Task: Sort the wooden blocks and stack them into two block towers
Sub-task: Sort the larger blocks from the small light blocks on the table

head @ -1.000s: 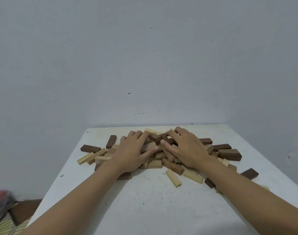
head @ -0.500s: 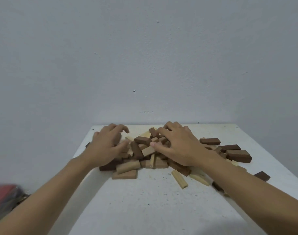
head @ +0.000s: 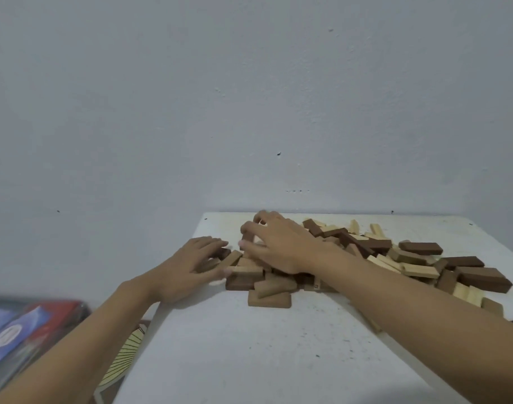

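Note:
A jumbled pile of wooden blocks (head: 366, 252), dark brown, mid brown and pale, lies across the far part of the white table (head: 249, 345). My left hand (head: 188, 266) rests on the pile's left end, near the table's left edge, fingers spread over several brown blocks. My right hand (head: 278, 243) reaches across the pile to its left part, fingers curled down onto the blocks; whether it grips one I cannot tell. A mid-brown block (head: 269, 298) lies flat at the pile's near edge.
A grey wall stands right behind the table. Off the table's left edge, lower down, lie a red and blue packet (head: 25, 333) and a patterned floor mat (head: 124, 357). The near half of the table holds no blocks.
The view has swung left, so the table sits further right. My right hand has reached leftward over the pile. My left hand stays at the pile's left end; blocks there have bunched together.

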A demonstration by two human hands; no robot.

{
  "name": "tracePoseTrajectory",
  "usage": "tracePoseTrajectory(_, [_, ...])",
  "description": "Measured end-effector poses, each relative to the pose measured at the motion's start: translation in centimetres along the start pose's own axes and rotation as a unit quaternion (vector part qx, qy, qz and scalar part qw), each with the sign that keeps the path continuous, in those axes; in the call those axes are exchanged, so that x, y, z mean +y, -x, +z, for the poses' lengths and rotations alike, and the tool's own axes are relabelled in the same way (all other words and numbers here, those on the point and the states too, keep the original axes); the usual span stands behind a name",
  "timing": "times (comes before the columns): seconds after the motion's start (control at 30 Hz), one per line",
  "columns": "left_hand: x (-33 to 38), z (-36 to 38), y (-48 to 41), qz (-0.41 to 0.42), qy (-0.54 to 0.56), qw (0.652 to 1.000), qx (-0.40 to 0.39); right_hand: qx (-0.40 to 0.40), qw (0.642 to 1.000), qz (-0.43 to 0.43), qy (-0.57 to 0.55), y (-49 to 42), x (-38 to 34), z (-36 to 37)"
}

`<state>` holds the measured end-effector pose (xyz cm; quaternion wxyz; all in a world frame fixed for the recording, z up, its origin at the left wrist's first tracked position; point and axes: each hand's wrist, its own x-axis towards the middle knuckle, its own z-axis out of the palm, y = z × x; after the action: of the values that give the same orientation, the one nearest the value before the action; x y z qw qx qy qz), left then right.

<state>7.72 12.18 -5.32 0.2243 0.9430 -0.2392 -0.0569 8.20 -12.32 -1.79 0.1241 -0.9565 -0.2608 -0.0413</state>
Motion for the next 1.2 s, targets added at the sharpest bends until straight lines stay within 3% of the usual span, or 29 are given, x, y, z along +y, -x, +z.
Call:
tracePoseTrajectory(0.1, [1.2,0.7,0.6,0.000,-0.041,0.999,0.000,-0.010,1.000,0.011,0.015,-2.8,0.6,0.1])
tracePoseTrajectory(0.23, [2.6,2.4,0.8,0.036,-0.088,0.994,0.047,-0.153,0.987,0.010,0.039,-4.9,1.3,0.1])
tracePoseTrajectory(0.3, [2.9,3.1,0.6,0.052,-0.112,0.990,0.060,-0.176,0.983,0.013,0.052,-5.2,1.7,0.3])
tracePoseTrajectory(0.4, [2.5,3.6,-0.2,0.050,-0.156,0.984,0.070,-0.146,0.988,0.020,0.041,-4.9,2.3,0.4])
tracePoseTrajectory(0.63, [1.6,3.2,-0.3,0.092,-0.135,0.985,0.059,-0.054,0.998,0.007,0.043,-4.5,3.8,0.8])
tracePoseTrajectory(0.87, [2.0,3.0,0.1,0.112,-0.139,0.982,0.068,-0.084,0.996,0.016,-0.007,-4.1,4.2,1.7])
tracePoseTrajectory(1.2, [2.5,3.2,0.3,0.135,-0.175,0.970,0.101,-0.007,0.999,0.001,-0.051,-3.0,3.9,2.2])
